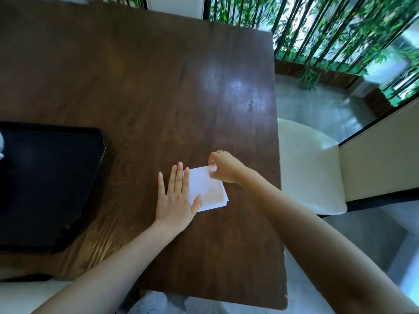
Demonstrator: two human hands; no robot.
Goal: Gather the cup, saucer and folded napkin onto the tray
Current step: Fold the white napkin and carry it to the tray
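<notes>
A white folded napkin (207, 189) lies on the dark wooden table (147, 87), near its right edge. My left hand (175, 198) rests flat on the napkin's left side, fingers spread, thumb on the paper. My right hand (223, 166) pinches the napkin's far right corner between thumb and fingers. A black tray (59, 189) sits at the left of the table, a hand's width from the napkin. At the tray's far left edge a small pale shape (1, 143) shows; I cannot tell what it is. Cup and saucer are out of view.
A white chair (310, 168) stands just past the table's right edge. Bamboo plants (328, 30) behind glass fill the back right. Grey floor lies to the right. Bare wood spans the table's middle and back.
</notes>
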